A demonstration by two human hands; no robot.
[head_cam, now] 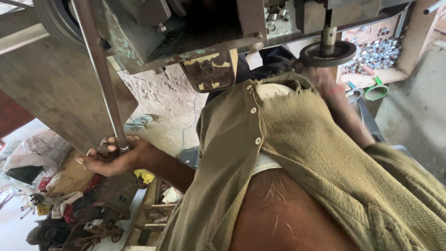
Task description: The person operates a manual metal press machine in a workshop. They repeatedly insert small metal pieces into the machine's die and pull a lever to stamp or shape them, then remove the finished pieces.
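Gripping the lower end of the long steel lever rod (100,74), the left hand (111,158) has its fingers (106,148) curled shut around the knob where the rod ends, low at the left of the view, beside the person's hip. The rod runs up and slightly left from there to the frame of the green, paint-chipped press machine (186,32) overhead.

The step in hand looks like working this lever, and doing it well seems to depend on a full wrap of the palm around the rod's end, not a fingertip hold, with the pull kept in line with the rod's own swing so it does not twist in the grasp.

The right hand (325,76) reaches up under the round black die plate (327,53) on the machine's vertical shaft; it is blurred and partly hidden by the olive shirt (316,153), so I cannot tell whether its fingers are open or closed. I judge that it sits close to the working point and should be out from under the plate before the lever moves.

Behind it a wooden tray (371,76) holds a heap of small shiny metal rings (378,49). A green scoop (376,90) lies just beside the tray. Scrap parts and rags (69,204) crowd the floor below the left hand.
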